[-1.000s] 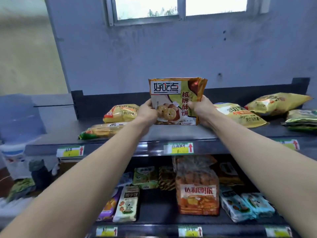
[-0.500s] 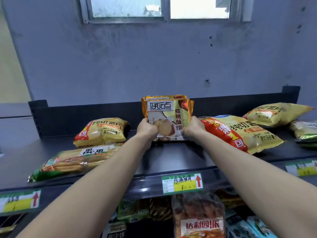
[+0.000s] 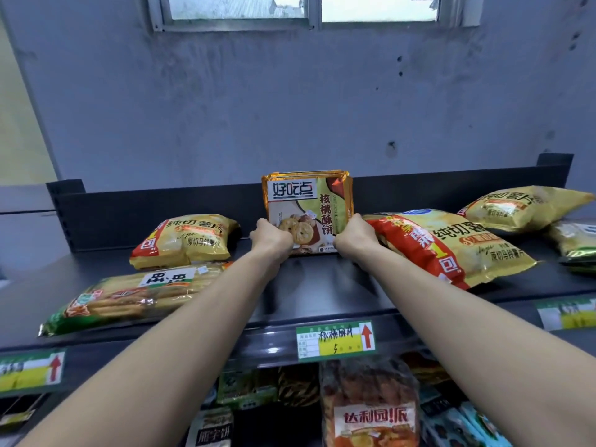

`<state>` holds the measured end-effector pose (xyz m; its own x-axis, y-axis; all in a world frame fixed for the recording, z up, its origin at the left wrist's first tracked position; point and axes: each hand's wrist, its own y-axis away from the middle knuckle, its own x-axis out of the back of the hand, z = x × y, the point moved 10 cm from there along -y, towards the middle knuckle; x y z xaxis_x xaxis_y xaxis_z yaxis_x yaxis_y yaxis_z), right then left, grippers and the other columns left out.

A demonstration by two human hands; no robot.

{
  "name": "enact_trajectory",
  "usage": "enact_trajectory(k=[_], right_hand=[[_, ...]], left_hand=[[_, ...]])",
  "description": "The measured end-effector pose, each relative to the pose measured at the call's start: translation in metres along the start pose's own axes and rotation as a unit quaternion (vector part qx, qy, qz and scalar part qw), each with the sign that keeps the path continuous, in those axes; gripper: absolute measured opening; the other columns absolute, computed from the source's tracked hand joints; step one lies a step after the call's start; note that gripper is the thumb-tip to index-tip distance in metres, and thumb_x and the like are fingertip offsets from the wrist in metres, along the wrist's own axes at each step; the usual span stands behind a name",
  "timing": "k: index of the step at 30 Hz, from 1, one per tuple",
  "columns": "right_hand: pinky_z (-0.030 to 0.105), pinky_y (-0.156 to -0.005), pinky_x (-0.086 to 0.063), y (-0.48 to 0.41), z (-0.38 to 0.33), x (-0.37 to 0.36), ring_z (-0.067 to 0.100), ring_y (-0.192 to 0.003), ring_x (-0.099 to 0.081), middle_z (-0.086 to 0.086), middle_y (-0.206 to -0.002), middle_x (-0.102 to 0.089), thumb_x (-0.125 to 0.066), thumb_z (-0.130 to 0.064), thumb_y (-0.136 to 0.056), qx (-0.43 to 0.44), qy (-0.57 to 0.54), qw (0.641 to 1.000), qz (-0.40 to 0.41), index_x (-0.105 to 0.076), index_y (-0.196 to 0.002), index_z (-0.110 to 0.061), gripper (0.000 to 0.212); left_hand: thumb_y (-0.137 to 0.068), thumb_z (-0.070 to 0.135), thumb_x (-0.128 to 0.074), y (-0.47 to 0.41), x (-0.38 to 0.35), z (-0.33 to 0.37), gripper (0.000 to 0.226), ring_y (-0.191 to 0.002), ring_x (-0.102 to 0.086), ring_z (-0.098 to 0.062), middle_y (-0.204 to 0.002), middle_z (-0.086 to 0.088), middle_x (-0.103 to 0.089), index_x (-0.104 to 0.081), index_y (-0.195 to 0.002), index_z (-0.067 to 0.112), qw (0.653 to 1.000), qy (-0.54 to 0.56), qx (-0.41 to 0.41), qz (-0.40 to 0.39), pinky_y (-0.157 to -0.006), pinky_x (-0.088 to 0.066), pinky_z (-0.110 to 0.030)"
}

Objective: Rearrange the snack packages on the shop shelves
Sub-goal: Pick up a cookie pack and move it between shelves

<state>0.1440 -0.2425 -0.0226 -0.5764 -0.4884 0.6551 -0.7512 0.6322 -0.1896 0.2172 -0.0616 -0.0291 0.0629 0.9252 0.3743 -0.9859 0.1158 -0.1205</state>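
Note:
A golden walnut-cookie package [image 3: 308,204] stands upright at the back of the dark top shelf [image 3: 316,285], against its rear panel. My left hand [image 3: 272,238] grips its lower left corner and my right hand [image 3: 353,237] grips its lower right corner. Its bottom edge rests on the shelf. Both forearms reach over the shelf's front edge.
Yellow chip bags lie left [image 3: 185,240] and right [image 3: 448,246] of the package, with another [image 3: 522,208] further right. A long green biscuit pack [image 3: 129,296] lies at the front left. Price tags [image 3: 335,340] line the shelf edge. Several snack packs [image 3: 371,411] fill the lower shelf.
Both hands carried the cookie package from above the shelf's front edge to the back of the shelf and set it upright. The view moved closer.

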Motion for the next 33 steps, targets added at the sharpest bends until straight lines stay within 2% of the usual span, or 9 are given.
enact_trajectory(k=[2,5,9,11,14,20,26,29,33], right_hand=[[0.034,-0.085,-0.046,0.011,-0.007,0.010,0.034,-0.113,-0.055,0.017,-0.125,-0.056,-0.053,-0.007,-0.088,0.025,0.010,1.000,0.016,-0.046,-0.127,-0.001,0.039],[0.032,-0.079,-0.049,0.034,-0.022,0.023,0.032,-0.103,-0.060,0.016,-0.115,-0.063,-0.053,-0.005,-0.088,0.079,0.007,0.997,0.020,-0.058,-0.113,0.000,0.026],[0.033,-0.090,-0.046,0.079,-0.034,0.039,0.027,-0.110,-0.056,0.013,-0.122,-0.061,-0.055,-0.010,-0.089,0.146,-0.025,0.989,0.002,-0.058,-0.121,-0.003,0.033],[0.029,-0.090,-0.043,0.104,-0.035,0.046,0.024,-0.111,-0.056,0.009,-0.121,-0.062,-0.055,-0.012,-0.090,0.183,-0.038,0.982,-0.010,-0.060,-0.120,-0.006,0.031],[0.021,-0.089,-0.039,0.134,-0.027,0.058,0.020,-0.115,-0.056,0.006,-0.125,-0.062,-0.056,-0.014,-0.091,0.211,-0.036,0.977,-0.019,-0.060,-0.124,-0.009,0.034],[0.022,-0.091,-0.040,0.169,0.007,0.098,0.019,-0.113,-0.057,0.005,-0.121,-0.064,-0.058,-0.015,-0.089,0.215,-0.034,0.976,-0.019,-0.059,-0.125,-0.010,0.036],[0.018,-0.077,-0.036,0.193,0.053,0.153,0.019,-0.104,-0.059,0.006,-0.110,-0.067,-0.059,-0.012,-0.087,0.203,-0.017,0.979,0.012,-0.067,-0.112,-0.008,0.027],[0.023,-0.086,-0.041,0.206,0.084,0.179,0.020,-0.106,-0.059,0.006,-0.111,-0.068,-0.060,-0.012,-0.087,0.181,-0.011,0.983,0.020,-0.068,-0.108,-0.009,0.023],[0.024,-0.094,-0.041,0.221,0.126,0.208,0.019,-0.112,-0.059,0.007,-0.118,-0.066,-0.061,-0.016,-0.088,0.151,0.009,0.988,0.016,-0.064,-0.118,-0.008,0.031]], left_hand=[[-0.085,0.007,-0.053,0.010,0.003,0.005,0.048,-0.112,-0.052,-0.030,-0.131,-0.014,-0.047,-0.039,-0.131,0.008,1.000,-0.009,-0.007,0.003,-0.091,-0.049,-0.036],[-0.086,0.004,-0.054,0.030,0.004,0.016,0.041,-0.106,-0.053,-0.025,-0.123,-0.010,-0.051,-0.044,-0.126,0.005,0.999,-0.002,-0.034,-0.010,-0.083,-0.046,-0.030],[-0.085,-0.001,-0.054,0.070,0.007,0.032,0.021,-0.093,-0.053,-0.023,-0.105,-0.009,-0.055,-0.049,-0.101,0.012,0.996,0.037,-0.077,-0.031,-0.077,-0.046,-0.030],[-0.085,-0.002,-0.055,0.091,0.008,0.040,0.016,-0.089,-0.053,-0.022,-0.099,-0.008,-0.056,-0.051,-0.093,0.012,0.993,0.053,-0.096,-0.038,-0.076,-0.047,-0.031],[-0.084,-0.003,-0.056,0.121,0.006,0.049,0.017,-0.095,-0.057,-0.024,-0.096,-0.006,-0.058,-0.055,-0.092,0.013,0.991,0.055,-0.108,-0.047,-0.088,-0.052,-0.038],[-0.086,0.000,-0.056,0.186,-0.019,0.067,0.027,-0.107,-0.057,-0.027,-0.110,-0.013,-0.060,-0.059,-0.112,0.005,0.987,0.047,-0.129,-0.086,-0.099,-0.048,-0.044],[-0.084,-0.002,-0.056,0.246,-0.060,0.090,0.022,-0.089,-0.055,-0.020,-0.093,-0.007,-0.059,-0.061,-0.104,0.007,0.978,0.048,-0.160,-0.125,-0.096,-0.050,-0.042],[-0.085,0.000,-0.057,0.274,-0.084,0.095,0.020,-0.085,-0.056,-0.019,-0.092,-0.006,-0.060,-0.062,-0.102,0.009,0.975,0.034,-0.161,-0.147,-0.091,-0.050,-0.042],[-0.081,0.003,-0.060,0.310,-0.115,0.086,0.018,-0.085,-0.058,-0.022,-0.093,-0.007,-0.062,-0.062,-0.094,0.016,0.971,0.022,-0.146,-0.186,-0.091,-0.051,-0.044]])
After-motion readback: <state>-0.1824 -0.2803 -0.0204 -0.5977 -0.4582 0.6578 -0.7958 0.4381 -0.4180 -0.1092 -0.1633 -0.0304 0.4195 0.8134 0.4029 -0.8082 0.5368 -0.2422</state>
